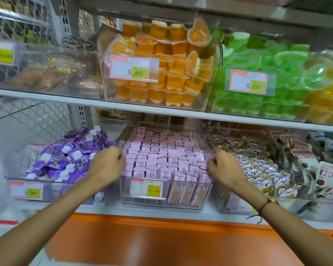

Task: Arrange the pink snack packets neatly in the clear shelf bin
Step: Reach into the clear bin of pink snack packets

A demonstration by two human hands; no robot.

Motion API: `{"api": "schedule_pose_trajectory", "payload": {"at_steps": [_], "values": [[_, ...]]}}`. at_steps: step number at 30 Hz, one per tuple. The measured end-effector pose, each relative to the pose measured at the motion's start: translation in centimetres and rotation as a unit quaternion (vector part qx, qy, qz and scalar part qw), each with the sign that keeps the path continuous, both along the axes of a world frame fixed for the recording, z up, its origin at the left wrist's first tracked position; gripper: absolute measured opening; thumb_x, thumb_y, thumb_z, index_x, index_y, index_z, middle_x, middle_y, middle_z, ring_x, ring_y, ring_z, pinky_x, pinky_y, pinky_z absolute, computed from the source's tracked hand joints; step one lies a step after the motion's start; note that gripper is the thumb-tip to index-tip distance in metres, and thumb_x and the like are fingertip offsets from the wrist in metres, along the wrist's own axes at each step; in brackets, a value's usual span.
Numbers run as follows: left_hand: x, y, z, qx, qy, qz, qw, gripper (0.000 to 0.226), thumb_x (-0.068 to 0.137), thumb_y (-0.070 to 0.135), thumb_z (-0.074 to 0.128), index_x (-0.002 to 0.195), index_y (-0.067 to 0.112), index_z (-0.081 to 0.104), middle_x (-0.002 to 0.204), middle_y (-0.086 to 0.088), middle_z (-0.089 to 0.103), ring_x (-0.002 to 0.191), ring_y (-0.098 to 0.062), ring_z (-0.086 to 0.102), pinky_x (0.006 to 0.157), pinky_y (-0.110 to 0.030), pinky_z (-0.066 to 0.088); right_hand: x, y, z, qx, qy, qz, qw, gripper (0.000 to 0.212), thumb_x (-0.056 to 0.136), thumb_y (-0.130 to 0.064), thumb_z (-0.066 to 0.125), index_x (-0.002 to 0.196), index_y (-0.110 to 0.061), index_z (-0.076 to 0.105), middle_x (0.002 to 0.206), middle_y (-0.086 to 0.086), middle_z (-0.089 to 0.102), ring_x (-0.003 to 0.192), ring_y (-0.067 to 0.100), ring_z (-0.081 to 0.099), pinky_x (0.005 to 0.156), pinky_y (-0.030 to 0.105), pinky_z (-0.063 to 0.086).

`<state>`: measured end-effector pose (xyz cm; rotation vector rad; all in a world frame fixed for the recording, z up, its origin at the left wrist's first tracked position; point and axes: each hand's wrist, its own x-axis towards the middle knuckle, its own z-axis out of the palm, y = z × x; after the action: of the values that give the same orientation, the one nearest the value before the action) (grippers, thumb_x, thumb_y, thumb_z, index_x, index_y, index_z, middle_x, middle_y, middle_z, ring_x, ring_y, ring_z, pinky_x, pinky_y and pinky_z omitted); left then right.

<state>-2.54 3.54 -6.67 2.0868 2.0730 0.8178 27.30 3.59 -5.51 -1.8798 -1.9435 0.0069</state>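
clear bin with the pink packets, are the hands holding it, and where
Yes. The left hand grips the clear bin at its left side wall's top rim, the right hand at the right wall's rim. Neither holds a pink packet.

Head camera looks forward and down, close to the shelf (161,112).

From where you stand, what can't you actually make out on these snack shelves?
- Left hand: its fingertips curl over the clear bin wall, out of sight in the head view.
- Right hand: its fingertips are hidden likewise.
- Pink packets: print too small to read.
- Price label under the purple packets: blurred.
- Top-left bin: contents blurred.
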Motion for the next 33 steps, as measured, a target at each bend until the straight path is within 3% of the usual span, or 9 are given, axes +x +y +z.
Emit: {"api": "schedule_pose_trajectory", "payload": {"at_steps": [5,7,11,17,21,26,29,33], "values": [[-0.7,-2.7,1.6,0.028,0.026,-0.04,0.998,0.023,0.095,0.024,0.049,0.083,0.009,0.061,0.082,-0.016,0.068,0.086,-0.038,0.063,0.064,-0.039,0.045,1.4,-2.1,1.0,0.025,-0.022,0.012,0.999,0.013,0.086,-0.012,0.054,0.093,-0.002,0.058,0.069,0.015,0.063,0.071,0.034,0.062,0.055,0.032,0.035],[-0.7,-5.0,0.8,0.024,0.02,-0.055,0.998,0.017,0.092,0.021,0.054,0.08,0.012,0.062,0.082,-0.01,0.07,0.087,-0.034,0.064,0.059,-0.035,0.04,2.0,-3.8,0.3,0.019,-0.028,0.026,0.999,0.013,0.088,-0.016,0.054,0.094,-0.007,0.06,0.067,0.011,0.067,0.065,0.031,0.062,0.052,0.031,0.04],[-0.4,-7.5,-0.9,0.046,-0.061,-0.053,0.996,0.006,0.09,0.023,0.058,0.091,0.028,0.063,0.089,0.004,0.074,0.088,-0.017,0.069,0.065,-0.029,0.042,2.5,-6.1,-1.5,0.049,0.003,0.031,0.998,0.021,0.091,-0.021,0.053,0.106,-0.01,0.062,0.061,0.009,0.065,0.062,0.031,0.06,0.054,0.036,0.047],[0.9,-7.2,-3.2,0.088,-0.005,-0.03,0.996,0.028,0.098,0.031,0.04,0.118,0.02,0.057,0.085,-0.007,0.073,0.086,-0.037,0.066,0.067,-0.039,0.047,2.2,-5.4,-3.1,0.085,0.035,0.026,0.995,0.047,0.096,-0.022,0.046,0.141,-0.012,0.037,0.067,0.014,0.064,0.065,0.036,0.059,0.058,0.042,0.047],[1.4,-5.9,-3.7,0.086,0.008,-0.01,0.996,0.026,0.098,0.026,0.042,0.118,0.017,0.056,0.083,-0.012,0.072,0.084,-0.04,0.064,0.071,-0.044,0.048,2.3,-4.8,-3.6,0.089,-0.001,0.038,0.995,0.045,0.097,-0.019,0.042,0.141,-0.013,0.035,0.069,0.015,0.063,0.064,0.036,0.058,0.052,0.036,0.039],[1.5,-6.3,-5.0,0.078,-0.014,0.009,0.997,0.022,0.099,0.025,0.039,0.115,0.014,0.049,0.069,-0.015,0.065,0.074,-0.041,0.061,0.061,-0.04,0.036,1.7,-5.1,-4.3,0.099,0.045,0.049,0.993,0.04,0.097,-0.016,0.043,0.136,-0.013,0.04,0.057,0.004,0.05,0.049,0.028,0.046,0.042,0.029,0.022],[1.5,-6.6,-5.0,0.067,-0.027,-0.011,0.997,0.024,0.1,0.028,0.035,0.117,0.017,0.048,0.069,-0.006,0.064,0.075,-0.036,0.062,0.061,-0.037,0.032,2.3,-5.2,-4.2,0.083,0.086,0.066,0.991,0.041,0.096,-0.012,0.047,0.137,-0.01,0.042,0.052,-0.004,0.044,0.048,0.027,0.049,0.044,0.031,0.028],[1.7,-6.7,-4.8,0.04,-0.053,-0.042,0.997,0.031,0.101,0.033,0.034,0.128,0.025,0.046,0.068,0.007,0.06,0.079,-0.028,0.064,0.064,-0.033,0.034,2.9,-5.6,-3.8,0.068,0.063,0.061,0.994,0.043,0.095,-0.015,0.049,0.137,-0.014,0.043,0.053,-0.002,0.049,0.054,0.03,0.055,0.045,0.033,0.031]]}}
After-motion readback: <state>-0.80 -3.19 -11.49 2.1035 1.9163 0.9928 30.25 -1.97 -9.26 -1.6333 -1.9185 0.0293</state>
